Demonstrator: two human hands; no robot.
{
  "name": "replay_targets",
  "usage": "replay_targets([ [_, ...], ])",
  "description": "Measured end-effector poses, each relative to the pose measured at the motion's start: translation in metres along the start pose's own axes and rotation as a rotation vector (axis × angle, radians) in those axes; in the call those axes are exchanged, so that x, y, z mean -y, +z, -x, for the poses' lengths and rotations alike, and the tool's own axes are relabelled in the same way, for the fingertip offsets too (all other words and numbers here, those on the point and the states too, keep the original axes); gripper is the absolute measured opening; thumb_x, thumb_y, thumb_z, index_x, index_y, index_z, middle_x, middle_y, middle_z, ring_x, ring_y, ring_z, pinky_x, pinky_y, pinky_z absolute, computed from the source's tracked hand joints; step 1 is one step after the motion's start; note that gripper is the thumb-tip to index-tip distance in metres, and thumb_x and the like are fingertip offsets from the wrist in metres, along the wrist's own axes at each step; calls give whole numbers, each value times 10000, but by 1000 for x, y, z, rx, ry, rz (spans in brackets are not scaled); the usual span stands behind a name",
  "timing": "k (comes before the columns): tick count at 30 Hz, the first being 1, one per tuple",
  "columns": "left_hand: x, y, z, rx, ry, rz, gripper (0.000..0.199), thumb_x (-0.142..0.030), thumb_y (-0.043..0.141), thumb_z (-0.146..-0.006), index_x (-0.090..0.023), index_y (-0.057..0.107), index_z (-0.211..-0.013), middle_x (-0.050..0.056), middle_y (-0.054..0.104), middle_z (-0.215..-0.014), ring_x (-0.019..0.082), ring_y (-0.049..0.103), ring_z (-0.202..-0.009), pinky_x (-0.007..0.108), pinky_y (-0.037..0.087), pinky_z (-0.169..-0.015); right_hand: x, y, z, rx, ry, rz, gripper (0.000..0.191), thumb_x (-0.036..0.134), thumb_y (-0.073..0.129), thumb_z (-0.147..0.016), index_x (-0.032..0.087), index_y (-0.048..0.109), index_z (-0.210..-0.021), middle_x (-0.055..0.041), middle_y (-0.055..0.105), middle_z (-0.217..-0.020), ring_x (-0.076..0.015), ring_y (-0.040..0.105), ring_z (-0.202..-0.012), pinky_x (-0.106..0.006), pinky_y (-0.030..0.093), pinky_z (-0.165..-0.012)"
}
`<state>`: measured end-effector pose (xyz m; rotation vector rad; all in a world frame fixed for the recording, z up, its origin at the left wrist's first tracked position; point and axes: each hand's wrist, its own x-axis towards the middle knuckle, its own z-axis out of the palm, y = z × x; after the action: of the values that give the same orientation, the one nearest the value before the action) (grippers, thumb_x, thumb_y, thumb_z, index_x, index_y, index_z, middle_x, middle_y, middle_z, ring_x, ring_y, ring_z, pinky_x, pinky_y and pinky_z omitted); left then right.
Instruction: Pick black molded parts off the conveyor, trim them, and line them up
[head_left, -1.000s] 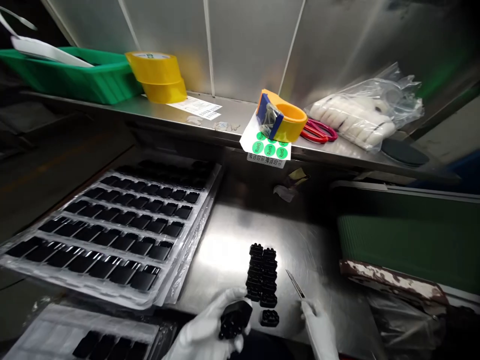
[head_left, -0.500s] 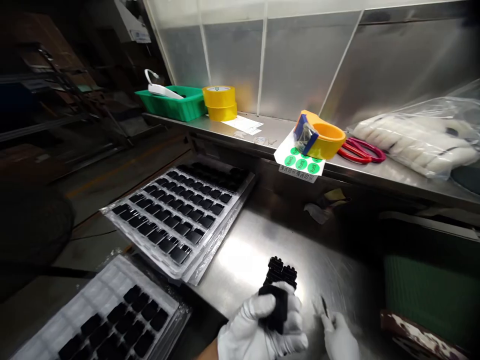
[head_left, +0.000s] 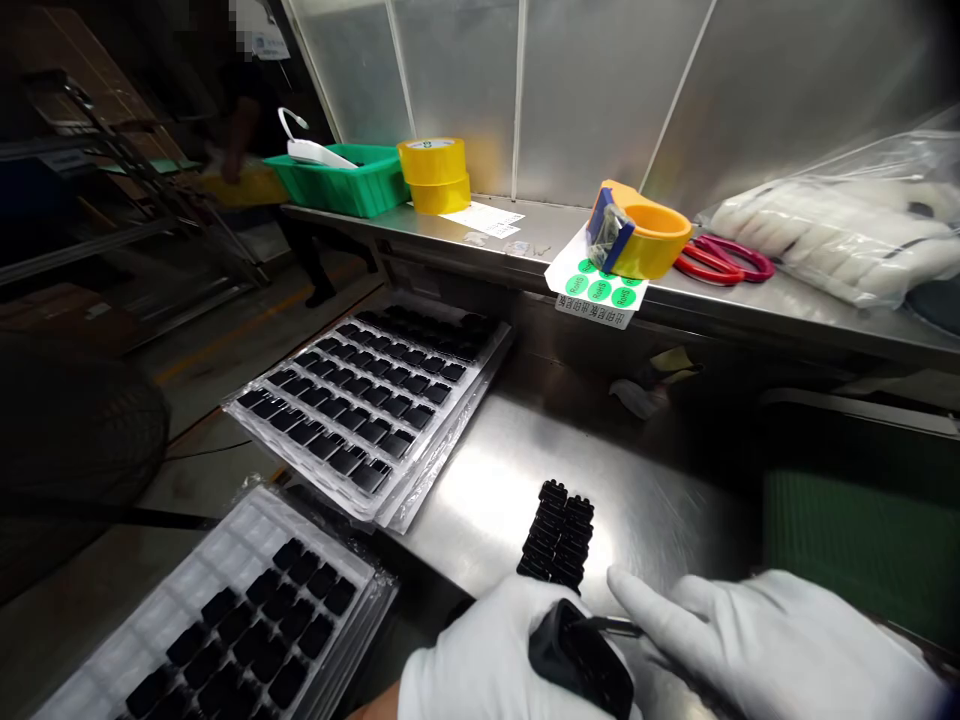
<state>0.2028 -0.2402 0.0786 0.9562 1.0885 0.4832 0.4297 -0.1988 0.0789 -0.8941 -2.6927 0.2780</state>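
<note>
My left hand (head_left: 484,650), in a white glove, is closed around a black plastic part (head_left: 581,665) at the bottom of the view. In my right hand (head_left: 780,640), also gloved, is a slim tool with a thin metal tip (head_left: 619,627). The tip meets the top of the black part; the tool's handle is mostly hidden under the fingers, and its kind is unclear. Just beyond my left hand, small black pieces (head_left: 559,530) lie in two rows on the metal worktop (head_left: 480,480).
Stacked clear trays (head_left: 390,500) of black parts stand left, with a partly filled tray (head_left: 225,545) nearer. The shelf above bears a green basket (head_left: 349,190), yellow tape rolls (head_left: 435,175), a tape dispenser (head_left: 645,235), red-handled scissors (head_left: 724,262) and bagged white items (head_left: 840,240). A person (head_left: 255,130) stands behind.
My right hand has come up and left, bringing the tool to the black part. My left hand has turned over with the part. The view has shifted, and a person has appeared at back left.
</note>
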Motion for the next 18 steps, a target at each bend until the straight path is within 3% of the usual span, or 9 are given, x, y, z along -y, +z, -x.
replay_targets([
  [4,19,-5,2,-93,-52,-76,190,-355,773,-658,-218,766,-790,-8,674,-605,185,635,-610,243,473,-586,5,-23,-29,128,-169,54,320,261,378,-873,221,559,-1134,31,548,-517,-135,416,-330,-296,269,-345],
  [7,31,-13,6,-133,1,-65,167,-351,773,-664,-218,765,-764,-17,645,-552,159,562,-494,247,416,-499,9,-35,-45,188,-248,56,187,233,431,-854,248,571,-977,57,527,-473,-110,348,-298,-283,209,-329],
  [14,36,-25,9,-65,154,-17,136,-330,789,-659,-236,766,-755,-18,625,-535,175,555,-475,269,403,-488,21,-39,-69,77,-294,206,226,69,398,-744,276,488,-726,73,429,-344,-144,276,-198,-358,59,-308],
  [18,26,-23,9,-103,158,11,308,-286,819,-629,-249,763,-930,-14,701,-724,211,634,-649,280,469,-603,20,-42,-65,-43,-277,420,254,279,349,-905,267,514,-713,43,452,-403,-165,373,-267,-359,109,-339],
])
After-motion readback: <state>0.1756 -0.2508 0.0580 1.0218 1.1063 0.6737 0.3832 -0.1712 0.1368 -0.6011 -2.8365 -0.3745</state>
